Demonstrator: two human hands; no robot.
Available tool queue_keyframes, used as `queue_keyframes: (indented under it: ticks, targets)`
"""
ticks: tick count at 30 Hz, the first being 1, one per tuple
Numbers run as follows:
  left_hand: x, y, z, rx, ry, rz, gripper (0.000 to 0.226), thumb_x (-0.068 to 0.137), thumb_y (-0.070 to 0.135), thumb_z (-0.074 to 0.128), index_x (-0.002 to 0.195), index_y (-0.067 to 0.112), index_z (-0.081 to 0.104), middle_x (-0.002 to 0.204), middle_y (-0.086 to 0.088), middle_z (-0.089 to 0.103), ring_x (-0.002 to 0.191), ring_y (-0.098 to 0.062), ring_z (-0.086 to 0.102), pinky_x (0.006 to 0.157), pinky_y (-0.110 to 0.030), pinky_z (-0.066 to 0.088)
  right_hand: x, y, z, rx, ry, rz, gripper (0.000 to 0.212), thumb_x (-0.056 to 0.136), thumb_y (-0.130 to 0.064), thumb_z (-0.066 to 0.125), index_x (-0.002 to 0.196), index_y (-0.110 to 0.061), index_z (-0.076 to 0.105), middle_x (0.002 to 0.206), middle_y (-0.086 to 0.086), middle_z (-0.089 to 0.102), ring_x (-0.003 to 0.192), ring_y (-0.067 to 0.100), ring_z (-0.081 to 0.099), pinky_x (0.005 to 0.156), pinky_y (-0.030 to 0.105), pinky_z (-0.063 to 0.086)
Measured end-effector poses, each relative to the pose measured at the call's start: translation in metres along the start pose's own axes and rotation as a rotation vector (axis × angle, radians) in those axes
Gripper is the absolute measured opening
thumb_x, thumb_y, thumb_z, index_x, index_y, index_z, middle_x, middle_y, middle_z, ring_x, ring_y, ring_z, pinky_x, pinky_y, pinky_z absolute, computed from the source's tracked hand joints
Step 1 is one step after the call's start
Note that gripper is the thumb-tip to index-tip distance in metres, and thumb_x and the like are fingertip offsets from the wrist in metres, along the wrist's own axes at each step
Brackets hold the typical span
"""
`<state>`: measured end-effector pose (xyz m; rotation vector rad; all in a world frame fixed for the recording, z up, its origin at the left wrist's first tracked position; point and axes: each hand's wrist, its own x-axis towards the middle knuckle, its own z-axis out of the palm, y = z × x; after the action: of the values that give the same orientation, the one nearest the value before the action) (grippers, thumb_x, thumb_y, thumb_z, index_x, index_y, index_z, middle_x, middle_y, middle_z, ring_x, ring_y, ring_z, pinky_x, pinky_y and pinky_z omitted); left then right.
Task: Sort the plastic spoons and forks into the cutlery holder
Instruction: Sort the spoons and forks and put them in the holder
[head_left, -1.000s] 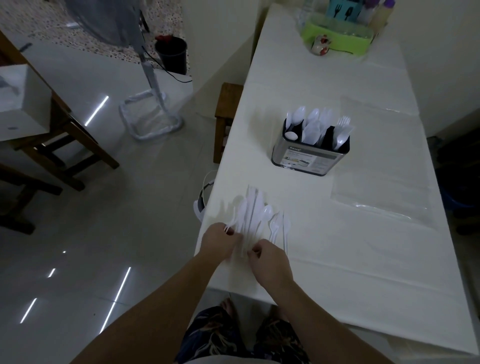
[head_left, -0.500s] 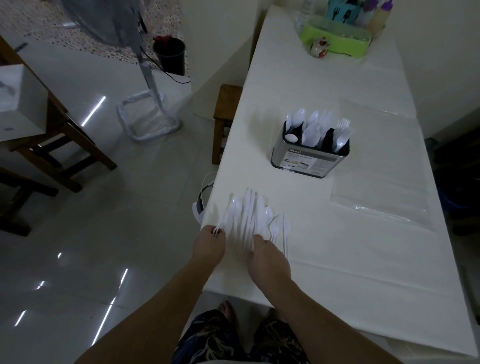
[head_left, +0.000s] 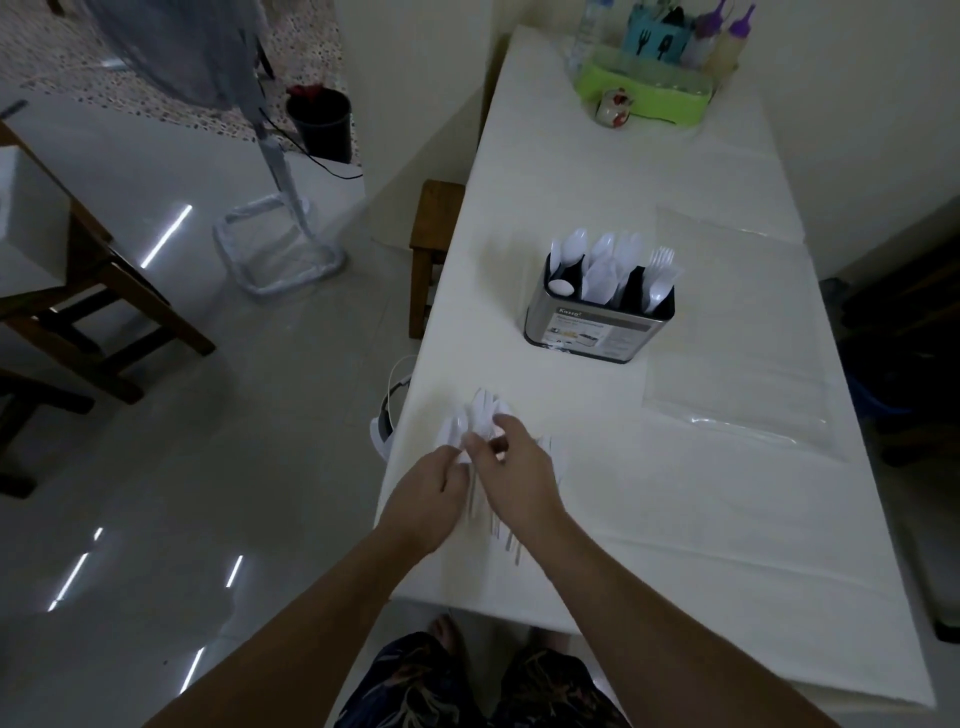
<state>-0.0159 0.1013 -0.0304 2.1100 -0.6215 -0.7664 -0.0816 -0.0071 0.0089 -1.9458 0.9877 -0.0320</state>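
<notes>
Right hand (head_left: 511, 467) has crossed over cutlery (head_left: 480, 410) (blurred)

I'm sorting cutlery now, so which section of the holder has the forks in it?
The right-end section of the cutlery holder, where fork tines stick up; the other sections show rounded spoon bowls.

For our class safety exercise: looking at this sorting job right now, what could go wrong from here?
1. The loose cutlery pile lies near the table's left edge; gathering it with both hands could push pieces onto the floor.
2. The cutlery holder already looks crowded with spoons, so more may jam or mix with the forks.
</notes>
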Motion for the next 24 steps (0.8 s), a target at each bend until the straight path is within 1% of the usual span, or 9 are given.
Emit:
queue_keyframes:
  ticks: [2, 4, 7, 9, 10, 14, 16, 19, 24]
  targets:
    - [0.004, 0.009, 0.0, 0.005, 0.002, 0.05, 0.029, 0.104, 0.028, 0.032, 0.099, 0.017, 0.059, 0.087, 0.001, 0.064, 0.081, -0.012, 0.061, 0.07, -0.028, 0.047, 0.009, -0.007, -0.011, -0.03, 0.047, -0.043, 0.041, 0.094, -0.034, 0.06, 0.131, -0.017, 0.055, 0.109, 0.003, 0.069, 0.097, 0.017, 0.064, 0.083, 0.021, 0.043]
    - [0.011, 0.018, -0.001, 0.049, 0.017, 0.112, 0.026, 0.104, 0.024, 0.034, 0.099, 0.016, 0.058, 0.086, 0.001, 0.062, 0.078, -0.013, 0.06, 0.07, -0.026, 0.044, 0.021, -0.011, -0.026, -0.038, 0.079, -0.044, 0.028, 0.091, -0.027, 0.064, 0.118, -0.019, 0.063, 0.097, 0.001, 0.069, 0.09, 0.016, 0.064, 0.082, 0.021, 0.045]
    - [0.027, 0.032, -0.005, 0.086, -0.034, 0.181, 0.018, 0.102, 0.022, 0.042, 0.091, 0.02, 0.056, 0.082, 0.003, 0.057, 0.076, -0.012, 0.055, 0.07, -0.025, 0.041, 0.043, -0.015, -0.055, -0.085, 0.049, -0.051, 0.008, 0.086, -0.02, 0.066, 0.092, -0.024, 0.066, 0.082, -0.002, 0.068, 0.081, 0.019, 0.066, 0.08, 0.03, 0.052]
    - [0.037, 0.043, -0.006, 0.026, -0.061, 0.163, 0.021, 0.101, 0.026, 0.048, 0.081, 0.026, 0.054, 0.074, 0.003, 0.059, 0.07, -0.014, 0.057, 0.067, -0.03, 0.045, 0.054, -0.019, -0.076, -0.089, 0.027, -0.075, 0.01, 0.084, -0.02, 0.067, 0.081, -0.028, 0.064, 0.079, 0.0, 0.07, 0.078, 0.02, 0.068, 0.074, 0.038, 0.057]
    - [0.043, 0.047, -0.006, -0.022, -0.071, 0.139, 0.02, 0.1, 0.027, 0.05, 0.081, 0.025, 0.056, 0.073, 0.003, 0.062, 0.069, -0.014, 0.06, 0.069, -0.031, 0.049, 0.059, -0.02, -0.085, -0.101, 0.024, -0.09, 0.011, 0.083, -0.02, 0.068, 0.078, -0.029, 0.064, 0.077, -0.001, 0.07, 0.075, 0.019, 0.067, 0.069, 0.036, 0.056]
    - [0.057, 0.066, -0.003, -0.151, -0.098, 0.108, 0.019, 0.099, 0.026, 0.053, 0.083, 0.023, 0.062, 0.073, 0.004, 0.067, 0.068, -0.012, 0.066, 0.074, -0.031, 0.056, 0.069, -0.025, -0.109, -0.14, 0.037, -0.156, 0.006, 0.087, -0.019, 0.066, 0.092, -0.02, 0.07, 0.078, -0.003, 0.065, 0.064, 0.011, 0.054, 0.058, 0.02, 0.037]
    - [0.06, 0.075, 0.0, -0.185, -0.098, 0.101, 0.017, 0.099, 0.026, 0.054, 0.086, 0.022, 0.064, 0.073, 0.003, 0.067, 0.067, -0.012, 0.066, 0.07, -0.028, 0.056, 0.07, -0.026, -0.114, -0.154, 0.058, -0.18, 0.011, 0.089, -0.018, 0.063, 0.096, -0.017, 0.071, 0.077, -0.004, 0.064, 0.062, 0.007, 0.052, 0.059, 0.019, 0.038]
    - [0.06, 0.083, 0.006, -0.227, -0.089, 0.07, 0.016, 0.099, 0.024, 0.055, 0.094, 0.014, 0.067, 0.075, -0.001, 0.067, 0.06, -0.005, 0.064, 0.058, -0.012, 0.046, 0.07, -0.026, -0.117, -0.177, 0.083, -0.187, 0.012, 0.09, -0.018, 0.063, 0.097, -0.016, 0.072, 0.078, -0.006, 0.064, 0.064, 0.007, 0.053, 0.066, 0.02, 0.04]
    - [0.06, 0.079, 0.018, -0.238, -0.081, 0.042, 0.014, 0.098, 0.025, 0.054, 0.098, 0.016, 0.066, 0.079, 0.0, 0.07, 0.062, 0.0, 0.065, 0.056, -0.008, 0.045, 0.072, -0.019, -0.125, -0.241, 0.092, -0.166, 0.012, 0.09, -0.02, 0.063, 0.095, -0.019, 0.074, 0.078, -0.007, 0.064, 0.072, 0.01, 0.056, 0.06, 0.017, 0.038]
